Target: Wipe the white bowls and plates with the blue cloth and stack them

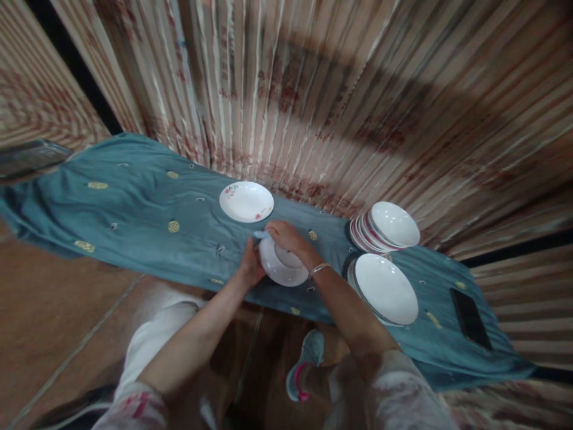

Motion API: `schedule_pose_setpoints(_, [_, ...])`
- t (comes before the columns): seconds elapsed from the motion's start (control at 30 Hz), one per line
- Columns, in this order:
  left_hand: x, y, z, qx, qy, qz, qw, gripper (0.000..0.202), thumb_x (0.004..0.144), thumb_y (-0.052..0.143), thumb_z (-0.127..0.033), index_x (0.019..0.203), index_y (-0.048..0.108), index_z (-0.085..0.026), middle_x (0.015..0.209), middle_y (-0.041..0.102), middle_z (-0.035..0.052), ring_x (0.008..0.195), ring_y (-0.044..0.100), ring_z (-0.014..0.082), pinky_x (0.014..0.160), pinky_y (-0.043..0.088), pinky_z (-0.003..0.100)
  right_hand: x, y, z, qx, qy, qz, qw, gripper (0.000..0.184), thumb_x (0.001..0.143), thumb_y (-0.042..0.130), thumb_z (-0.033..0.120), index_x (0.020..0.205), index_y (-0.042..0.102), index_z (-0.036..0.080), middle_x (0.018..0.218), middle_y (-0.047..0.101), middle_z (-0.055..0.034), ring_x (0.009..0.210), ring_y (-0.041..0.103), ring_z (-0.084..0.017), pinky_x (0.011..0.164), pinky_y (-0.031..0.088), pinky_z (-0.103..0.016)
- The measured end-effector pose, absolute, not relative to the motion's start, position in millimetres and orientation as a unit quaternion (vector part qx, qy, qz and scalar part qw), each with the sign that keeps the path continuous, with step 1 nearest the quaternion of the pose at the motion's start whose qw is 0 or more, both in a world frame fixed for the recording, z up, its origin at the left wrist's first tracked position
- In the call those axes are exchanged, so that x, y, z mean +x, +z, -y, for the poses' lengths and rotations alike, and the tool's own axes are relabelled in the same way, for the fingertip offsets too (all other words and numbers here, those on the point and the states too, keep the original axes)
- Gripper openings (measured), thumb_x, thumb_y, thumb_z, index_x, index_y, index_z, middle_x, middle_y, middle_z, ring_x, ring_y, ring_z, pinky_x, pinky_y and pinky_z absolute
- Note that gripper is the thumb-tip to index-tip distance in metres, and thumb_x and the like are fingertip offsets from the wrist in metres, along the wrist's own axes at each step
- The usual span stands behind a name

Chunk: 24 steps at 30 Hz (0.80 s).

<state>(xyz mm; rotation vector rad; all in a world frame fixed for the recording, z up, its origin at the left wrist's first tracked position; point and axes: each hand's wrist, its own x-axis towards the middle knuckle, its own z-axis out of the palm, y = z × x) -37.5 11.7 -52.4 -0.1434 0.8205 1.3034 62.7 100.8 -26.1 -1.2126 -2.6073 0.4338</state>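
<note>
Over the middle of the table I hold a white bowl, tilted so that its underside and foot ring face up. My left hand is closed on the bowl's left edge. A small light-blue cloth shows at the rim, partly under the fingers of my right hand. That hand is bent over the top of the bowl with the cloth pressed against it; its fingertips are partly hidden. Just beyond my hands lies a white plate with a floral pattern on its rim.
A stack of white bowls stands to the right, with a stack of white plates in front of it. Farther right lies a dark phone. A green patterned cloth covers the narrow table, and a pleated curtain hangs behind.
</note>
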Motion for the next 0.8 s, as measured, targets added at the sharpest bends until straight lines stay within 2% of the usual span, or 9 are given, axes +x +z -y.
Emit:
schedule_pose_setpoints(0.13, [-40.2,-57.9,-14.8,-0.052,0.584,-0.367,0.722,0.054,0.102,0.032,-0.047,0.131,0.059,-0.011,0.084,0.074,0.0089,0.094,0.072,0.0260,0.097,0.052,0.041,84.8,-33.2,-114.3,-0.456,0.201,0.857,0.129,0.034,0.096,0.042,0.009,0.110,0.072,0.014,0.111,0.074,-0.0092,0.103,0.065,-0.018,0.093,0.045,-0.026])
schedule_pose_setpoints(0.4, [-39.2,-55.0,-19.6,-0.048,0.566,-0.386,0.727,0.057,0.101,0.030,-0.048,0.133,0.058,-0.011,0.084,0.076,0.0102,0.094,0.073,0.0293,0.092,0.055,0.044,130.4,-51.3,-109.1,-0.484,0.231,0.818,0.209,0.040,0.093,0.040,0.011,0.120,0.070,0.019,0.124,0.071,-0.0082,0.114,0.065,-0.018,0.105,0.046,-0.033])
schedule_pose_setpoints(0.53, [-39.3,-53.9,-18.1,-0.043,0.567,-0.397,0.721,0.058,0.101,0.031,-0.047,0.135,0.056,-0.007,0.082,0.076,0.0116,0.092,0.073,0.0307,0.093,0.055,0.046,149.4,-61.0,-93.9,-0.504,0.239,0.793,0.243,0.040,0.094,0.039,0.016,0.122,0.068,0.017,0.126,0.070,-0.0096,0.118,0.064,-0.020,0.106,0.046,-0.035])
schedule_pose_setpoints(0.8, [-38.6,-60.6,-18.3,-0.040,0.582,-0.382,0.716,0.056,0.100,0.034,-0.046,0.134,0.058,-0.009,0.093,0.078,0.0135,0.092,0.073,0.0309,0.089,0.057,0.045,164.0,-84.1,-49.6,-0.568,0.221,0.706,0.360,0.041,0.096,0.037,0.025,0.124,0.065,0.017,0.127,0.069,-0.0120,0.119,0.063,-0.021,0.106,0.047,-0.036])
